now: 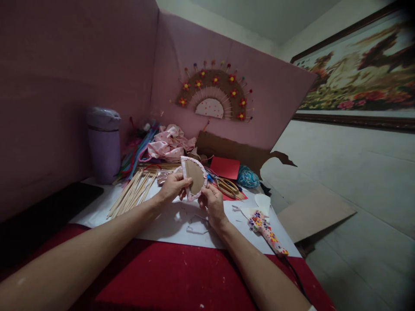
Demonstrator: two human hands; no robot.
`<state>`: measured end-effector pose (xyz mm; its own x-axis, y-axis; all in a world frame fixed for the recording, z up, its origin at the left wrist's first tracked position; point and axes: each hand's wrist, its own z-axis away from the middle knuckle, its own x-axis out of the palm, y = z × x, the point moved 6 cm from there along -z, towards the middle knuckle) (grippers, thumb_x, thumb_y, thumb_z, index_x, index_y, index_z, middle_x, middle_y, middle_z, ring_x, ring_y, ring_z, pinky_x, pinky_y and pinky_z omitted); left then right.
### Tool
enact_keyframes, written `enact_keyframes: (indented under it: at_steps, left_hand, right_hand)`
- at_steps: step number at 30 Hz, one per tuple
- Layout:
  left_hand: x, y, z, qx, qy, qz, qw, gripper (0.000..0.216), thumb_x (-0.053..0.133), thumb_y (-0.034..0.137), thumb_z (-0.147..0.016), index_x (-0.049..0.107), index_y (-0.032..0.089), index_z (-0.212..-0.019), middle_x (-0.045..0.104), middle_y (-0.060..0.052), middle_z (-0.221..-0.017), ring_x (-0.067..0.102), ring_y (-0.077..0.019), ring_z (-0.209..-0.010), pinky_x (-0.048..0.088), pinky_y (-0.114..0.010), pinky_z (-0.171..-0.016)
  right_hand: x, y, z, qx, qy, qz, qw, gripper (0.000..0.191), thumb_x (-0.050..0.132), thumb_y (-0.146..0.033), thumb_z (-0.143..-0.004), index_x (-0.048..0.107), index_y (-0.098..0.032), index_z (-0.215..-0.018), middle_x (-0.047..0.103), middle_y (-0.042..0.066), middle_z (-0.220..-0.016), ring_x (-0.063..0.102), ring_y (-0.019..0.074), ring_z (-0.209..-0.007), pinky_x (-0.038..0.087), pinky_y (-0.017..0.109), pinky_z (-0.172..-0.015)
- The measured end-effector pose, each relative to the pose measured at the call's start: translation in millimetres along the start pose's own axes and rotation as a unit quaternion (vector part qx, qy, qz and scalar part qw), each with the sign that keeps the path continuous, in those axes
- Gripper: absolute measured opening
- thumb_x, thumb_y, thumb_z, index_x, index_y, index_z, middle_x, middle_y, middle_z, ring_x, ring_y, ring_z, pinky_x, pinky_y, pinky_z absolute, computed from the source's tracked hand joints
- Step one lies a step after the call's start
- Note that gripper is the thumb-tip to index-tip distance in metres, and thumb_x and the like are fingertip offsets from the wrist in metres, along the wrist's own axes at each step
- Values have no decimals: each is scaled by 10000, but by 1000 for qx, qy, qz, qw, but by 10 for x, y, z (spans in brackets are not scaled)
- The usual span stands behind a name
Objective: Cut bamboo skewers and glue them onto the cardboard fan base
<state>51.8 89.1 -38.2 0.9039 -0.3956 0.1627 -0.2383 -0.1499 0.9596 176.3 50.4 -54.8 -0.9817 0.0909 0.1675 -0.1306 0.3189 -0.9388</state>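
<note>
Between my two hands, raised over a white sheet [155, 231], is a cardboard half-circle [196, 173] with pale pink-dotted fabric folded around its edge. My left hand [175, 186] pinches its straight side, thumb on the bare brown face. The fingers of my right hand [212, 202] close on the lower curved edge. Behind my left hand, another pale, fabric-edged piece partly shows. A bundle of thin wooden sticks [129, 196] lies left of my left hand. Scissors with gold handles [227, 186] rest beyond my right hand. A flower-patterned glue gun [267, 233] lies to the right.
Crumpled pink fabric [170, 142], a red card [225, 167] and blue yarn [248, 176] lie at the back. A purple lidded container [104, 147] stands left. On the pink board [272, 86] hangs a half-circle fan decoration [215, 80]. A dark flat object [48, 211] lies at left.
</note>
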Motion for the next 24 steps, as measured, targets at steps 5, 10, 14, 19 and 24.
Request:
enact_keyframes:
  at_steps: [5,10,14,19,24]
  left_hand:
    - [-6,2,-5,16,1,-11,1000,289,653,380,-657,516,130,-606,521,23,-413,419,-66,-297,296,-176,-298]
    - [-1,15,-12,24,-9,-11,1000,288,648,380,-656,513,129,-618,529,22,-436,408,-59,-300,286,-175,-296]
    - [3,38,0,29,-8,-14,999,276,642,371,-661,518,127,-628,524,24,-438,409,-58,-306,284,-176,-302]
    - [18,36,16,25,-15,-8,1000,279,640,373,-663,503,134,-620,517,26,-429,418,-64,-308,285,-177,-304]
    - [12,24,5,22,-13,-8,1000,277,640,369,-661,499,136,-616,511,32,-433,416,-60,-308,289,-175,-302]
  right_hand:
    - [0,10,-9,2,3,-9,1000,182,538,-296,-713,474,-183,-586,490,-73,-410,326,42,-289,210,169,-296]
    - [-1,25,-16,3,3,-17,1000,193,549,-305,-722,462,-183,-600,487,-80,-412,319,36,-287,209,160,-297]
    - [-2,34,-12,2,3,-20,1000,206,556,-310,-732,458,-180,-604,508,-74,-426,323,33,-294,212,156,-303]
    - [1,40,-12,3,0,-23,1000,204,551,-305,-745,460,-179,-613,533,-66,-442,333,33,-299,214,155,-306]
    - [-9,62,-13,9,5,-23,1000,200,551,-305,-747,469,-179,-615,540,-62,-446,330,32,-299,218,154,-308]
